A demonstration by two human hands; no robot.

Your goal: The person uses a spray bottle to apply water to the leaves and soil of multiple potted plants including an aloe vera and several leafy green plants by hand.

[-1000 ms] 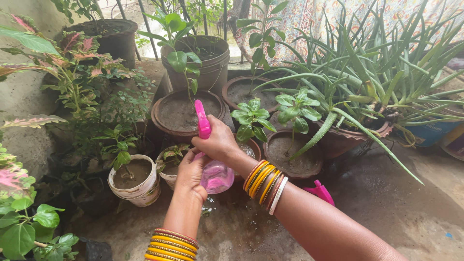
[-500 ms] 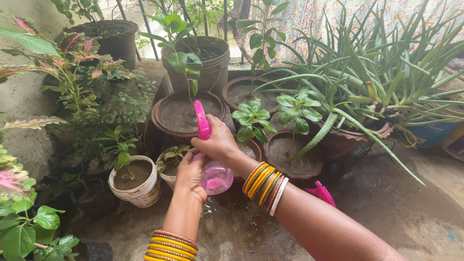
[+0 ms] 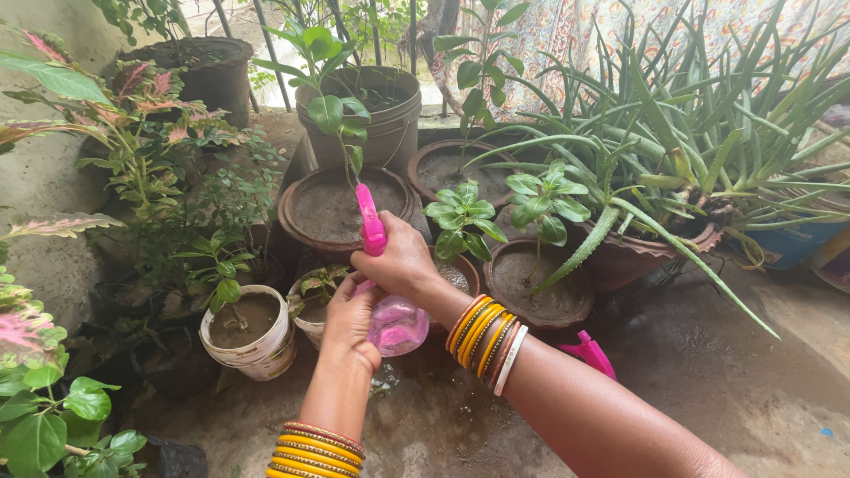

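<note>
Held at the middle of the frame: a pink spray bottle (image 3: 396,324), both hands on it. Right hand (image 3: 403,261) wrapped over the top, its grip clamped around the neck just under the pink spray head (image 3: 369,219). Left hand (image 3: 350,320) cupped against the bottle's left side from below, its grip likewise closed on the translucent body. Long axis tilted: round base toward the lower middle of the frame, head and nozzle slanting up and slightly left. Pointed that way toward the brown clay pot (image 3: 335,212) of bare soil directly above the hands, with a thin green stem rising out of it. Nearer to the left hand, at lower left: a white pot (image 3: 252,341) with a small leafy plant. To the right of the right wrist's bangles (image 3: 485,336), another clay pot (image 3: 533,288), and spiky aloe (image 3: 673,150) beyond at upper right. All set on the damp concrete floor (image 3: 708,381).
</note>
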